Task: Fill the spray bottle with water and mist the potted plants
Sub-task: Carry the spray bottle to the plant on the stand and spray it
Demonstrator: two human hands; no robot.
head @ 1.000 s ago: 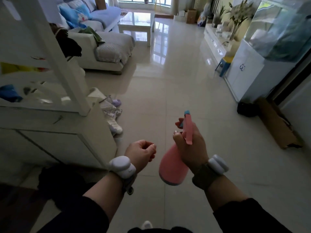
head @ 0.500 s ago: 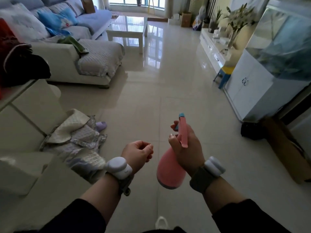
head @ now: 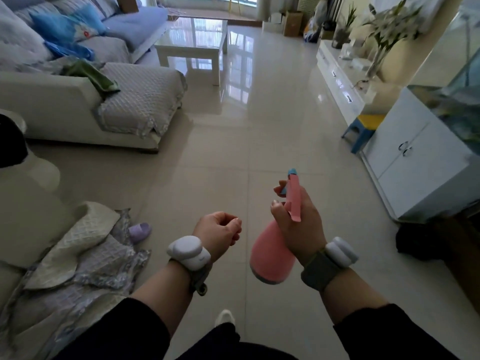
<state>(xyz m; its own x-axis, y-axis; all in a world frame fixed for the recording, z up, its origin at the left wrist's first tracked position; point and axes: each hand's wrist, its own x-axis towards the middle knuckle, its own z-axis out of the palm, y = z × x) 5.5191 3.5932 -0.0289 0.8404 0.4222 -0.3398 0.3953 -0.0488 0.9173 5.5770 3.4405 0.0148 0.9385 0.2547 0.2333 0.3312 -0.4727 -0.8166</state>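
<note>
Pink spray bottle [head: 272, 255] mid-air over tiled floor [head: 246, 152], neck gripped by right hand [head: 298, 224], forefinger near trigger. Left hand [head: 217, 233] loosely curled beside bottle, holding nothing. Potted plants [head: 387, 32] far beyond bottle, on low white cabinet [head: 337, 74]. Risk: accidental squeeze wets glossy tiles, slip hazard; fill level not visible.

View: now further into the room than a second ago; the white shelf unit that filled the left side is out of frame.
Sofa [head: 78, 100]: sits larger and lower in the view, its quilted end close at left.
Quilted cloth [head: 78, 255]: has slid from mid-left down to the lower-left corner, purple slipper [head: 140, 231] beside it.
White cabinet [head: 415, 157]: nearer, at right.
Blue stool [head: 363, 131]: nearer, lower.
Plants [head: 387, 29]: larger, upper right.
Coffee table [head: 192, 45]: closer.
</note>
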